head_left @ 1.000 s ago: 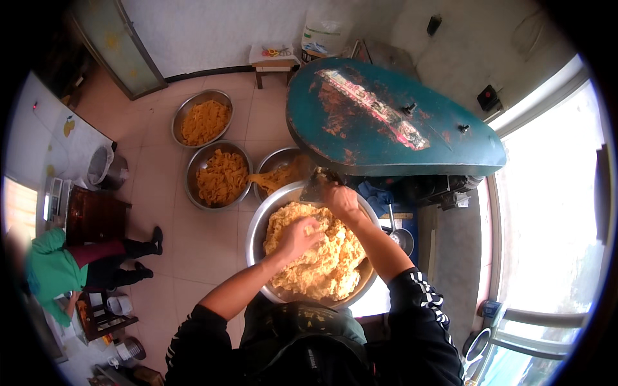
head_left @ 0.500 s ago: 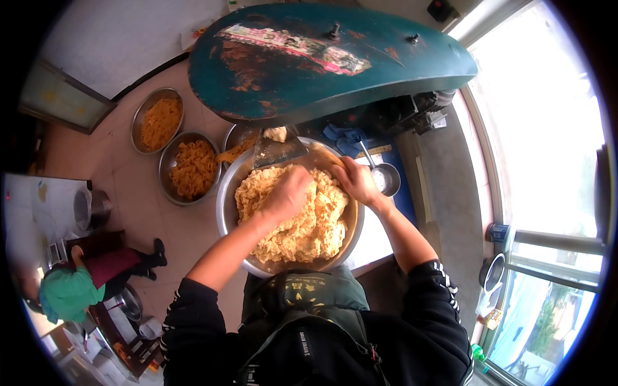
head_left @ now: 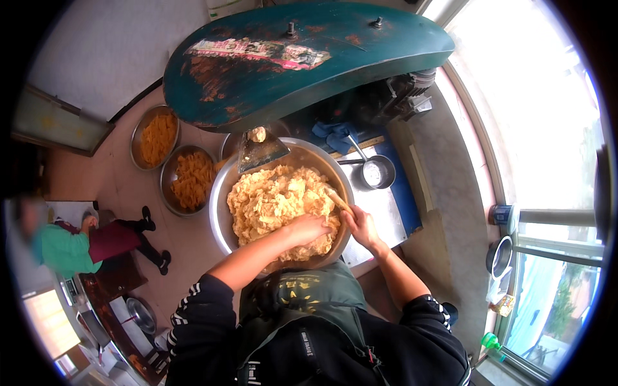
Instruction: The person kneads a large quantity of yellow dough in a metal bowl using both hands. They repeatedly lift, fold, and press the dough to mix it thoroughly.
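Note:
A large steel bowl [head_left: 223, 219] in front of me holds a shaggy, pale yellow dough [head_left: 273, 199]. My left hand [head_left: 306, 229] presses into the right part of the dough, its fingers curled into it and partly buried. On the bowl's right side, my right hand [head_left: 362, 225] is closed round a wooden stick [head_left: 339, 201], which slants over the dough beside the bowl's inner wall. A metal chute [head_left: 261, 153] juts over the bowl's far rim, with a small dough lump [head_left: 257, 134] at its top.
A worn teal machine cover [head_left: 309, 71] overhangs the far side. Steel bowls of orange strips [head_left: 193, 180] stand to the left. A small saucepan [head_left: 378, 172] and a blue cloth [head_left: 338, 136] lie at the right. Another person [head_left: 71, 244] is at the far left.
My left hand has come down from above the dough into its right part. My right hand has moved nearer along the bowl's right side. The saucepan shows more fully.

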Demonstrator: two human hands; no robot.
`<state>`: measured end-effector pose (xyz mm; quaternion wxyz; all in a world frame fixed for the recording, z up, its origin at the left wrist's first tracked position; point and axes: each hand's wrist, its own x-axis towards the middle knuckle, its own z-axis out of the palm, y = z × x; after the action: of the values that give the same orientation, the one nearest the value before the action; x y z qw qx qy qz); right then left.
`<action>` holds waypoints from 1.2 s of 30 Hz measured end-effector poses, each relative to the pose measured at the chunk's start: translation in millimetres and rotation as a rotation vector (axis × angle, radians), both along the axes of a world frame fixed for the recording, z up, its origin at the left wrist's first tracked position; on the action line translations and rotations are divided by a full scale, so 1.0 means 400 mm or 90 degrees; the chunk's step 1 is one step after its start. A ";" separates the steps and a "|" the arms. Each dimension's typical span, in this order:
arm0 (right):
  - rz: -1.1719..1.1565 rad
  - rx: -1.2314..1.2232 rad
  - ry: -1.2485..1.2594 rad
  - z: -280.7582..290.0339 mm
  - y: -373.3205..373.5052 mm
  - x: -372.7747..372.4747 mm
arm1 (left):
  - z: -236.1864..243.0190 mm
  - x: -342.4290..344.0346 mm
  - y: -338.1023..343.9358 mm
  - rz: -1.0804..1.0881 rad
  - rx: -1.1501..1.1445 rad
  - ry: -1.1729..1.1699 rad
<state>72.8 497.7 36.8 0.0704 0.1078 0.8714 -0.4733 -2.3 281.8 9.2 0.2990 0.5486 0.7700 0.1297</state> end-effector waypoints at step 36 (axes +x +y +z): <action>0.095 0.078 -0.015 0.027 -0.101 0.046 | 0.146 0.050 -0.221 0.648 0.303 0.005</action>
<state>91.2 457.1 47.7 0.1091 0.0526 0.9036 -0.4110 17.8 193.5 67.4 0.0639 0.1608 0.8883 0.4255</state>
